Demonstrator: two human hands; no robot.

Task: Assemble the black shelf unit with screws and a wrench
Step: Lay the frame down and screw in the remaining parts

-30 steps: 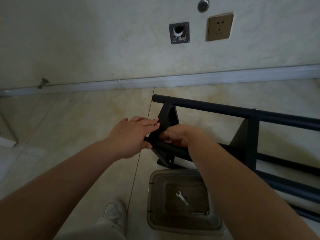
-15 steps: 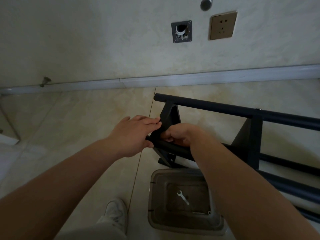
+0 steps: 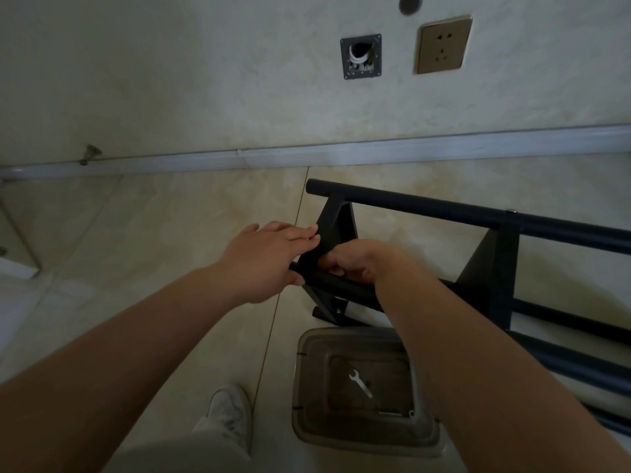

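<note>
The black shelf unit [image 3: 444, 213] lies on its side on the tiled floor [image 3: 170, 233], left hand [image 3: 269, 261] flat against its triangular end bracket [image 3: 336, 230], right hand [image 3: 362, 264] curled round a tube [image 3: 345, 291] (matte, round-ended).

Bare floor [image 3: 177, 233] left of shelf unit [image 3: 444, 213]

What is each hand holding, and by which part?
Right hand grips the black shelf frame on its lower tube beside the triangular end bracket; left hand rests flat against that bracket.
</note>
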